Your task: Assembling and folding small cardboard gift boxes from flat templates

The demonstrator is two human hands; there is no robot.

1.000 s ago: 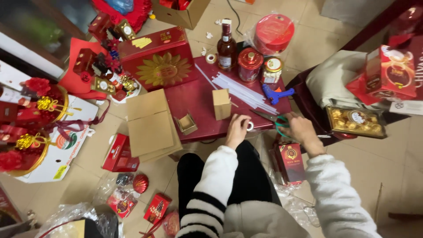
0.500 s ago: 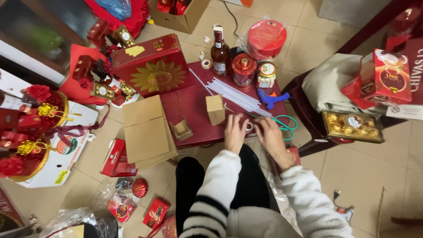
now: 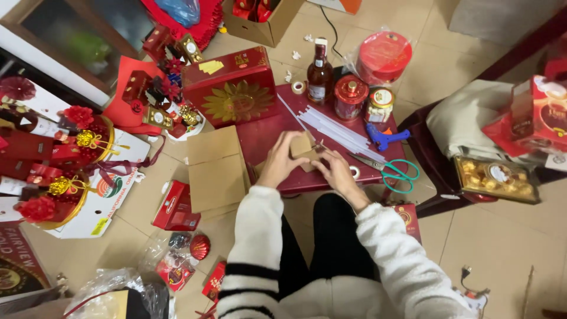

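We recorded both hands meeting at the centre of the frame over a low dark red table [image 3: 271, 133]. The left hand [image 3: 282, 158] gripped a small cardboard block [image 3: 301, 145] from the left, fingers curled and closed on its side. The right hand [image 3: 336, 172] touched the block's lower right edge; we could not tell whether its fingers pinched the cardboard or merely rested on it, since the knuckles hid the tips. Most of the block's lower half was covered by both hands.

Just right of the right hand lay a small roll of tape [image 3: 354, 172], partly hidden by the wrist. Further right, green-handled scissors [image 3: 393, 171] rested at the table's edge, near a blue glue gun [image 3: 383, 137]. A bundle of white strips [image 3: 336, 127] ran diagonally above the hands. Left of the hands, flat cardboard sheets [image 3: 215, 168] overlapped the table's left edge.

At the table's far side stood a brown bottle [image 3: 319, 74], a red tin [image 3: 349, 97] and a smaller jar [image 3: 380, 105]. A large red box with a gold sunflower [image 3: 236, 88] sat at upper centre-left. At centre right, a tray of gold-wrapped sweets [image 3: 496, 179] rested on a chair whose frame was only partly visible. Gift baskets [image 3: 53, 171] at left were cut off by the frame edge.
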